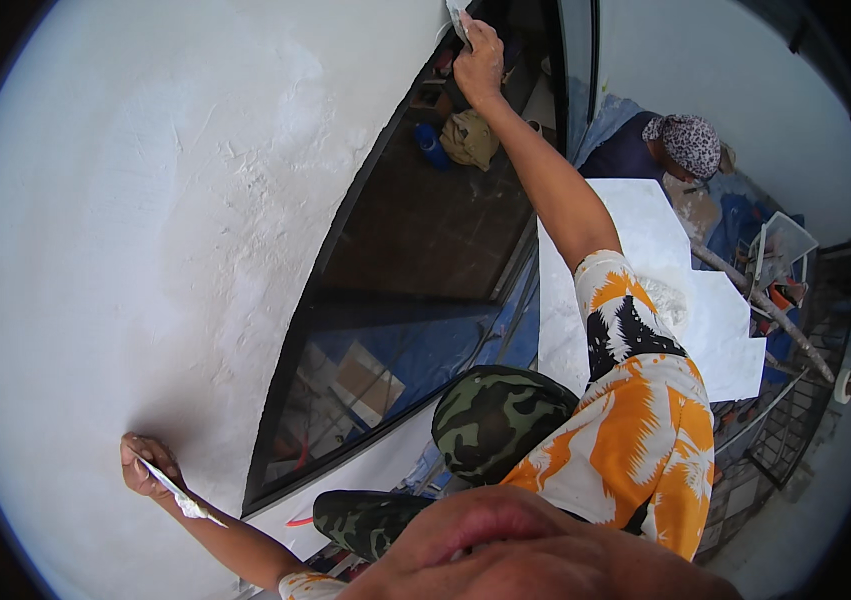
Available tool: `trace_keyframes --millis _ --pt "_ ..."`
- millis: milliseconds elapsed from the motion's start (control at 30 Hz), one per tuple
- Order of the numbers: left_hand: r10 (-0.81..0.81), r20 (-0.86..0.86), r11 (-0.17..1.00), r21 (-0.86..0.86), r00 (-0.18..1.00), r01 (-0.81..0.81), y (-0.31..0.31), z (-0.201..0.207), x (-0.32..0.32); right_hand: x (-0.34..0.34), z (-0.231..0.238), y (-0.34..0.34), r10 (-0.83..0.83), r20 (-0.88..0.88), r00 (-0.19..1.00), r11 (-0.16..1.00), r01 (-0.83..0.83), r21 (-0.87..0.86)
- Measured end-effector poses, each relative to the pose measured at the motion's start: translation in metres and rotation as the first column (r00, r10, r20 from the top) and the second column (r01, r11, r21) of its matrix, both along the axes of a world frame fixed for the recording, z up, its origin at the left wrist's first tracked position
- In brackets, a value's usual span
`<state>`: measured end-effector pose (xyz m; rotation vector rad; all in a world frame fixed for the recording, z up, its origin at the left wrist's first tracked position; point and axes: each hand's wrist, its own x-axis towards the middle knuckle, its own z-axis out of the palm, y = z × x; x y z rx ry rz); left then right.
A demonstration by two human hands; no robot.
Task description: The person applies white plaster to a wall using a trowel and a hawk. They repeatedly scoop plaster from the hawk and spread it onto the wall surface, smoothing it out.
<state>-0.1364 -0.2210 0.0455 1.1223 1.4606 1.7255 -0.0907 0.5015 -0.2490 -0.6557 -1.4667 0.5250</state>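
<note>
Gripping a flat putty blade (180,492), our left hand (145,465) rests low against the white plastered wall (125,220), blade slanting down and right toward the black window frame (290,330). Farther up that frame, our right hand (478,58), arm fully extended, pinches a second scraper (458,17) at the wall's edge. Beyond, another person (680,145) crouches.

Rough white plastered wall (145,200), dark-framed window (415,260), white floor sheets (645,250), daylight

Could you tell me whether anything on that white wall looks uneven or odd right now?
Yes: the white wall has rough, ridged plaster patches left of the dark window, between the smoother areas. Both hands, left and right, hold plaster-smeared tools.
</note>
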Motion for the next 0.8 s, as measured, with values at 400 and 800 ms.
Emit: trace_keyframes --millis 400,800 --pt "0.096 -0.068 0.995 -0.016 0.993 -0.098 0.006 0.010 -0.027 0.024 0.021 -0.225 0.418 -0.024 0.908 0.906 -0.414 0.093" --pt "0.513 0.716 0.764 -0.131 0.473 -0.631 0.240 -0.189 0.090 0.152 0.125 -0.272 0.966 0.147 0.211 0.156 -0.935 0.317"
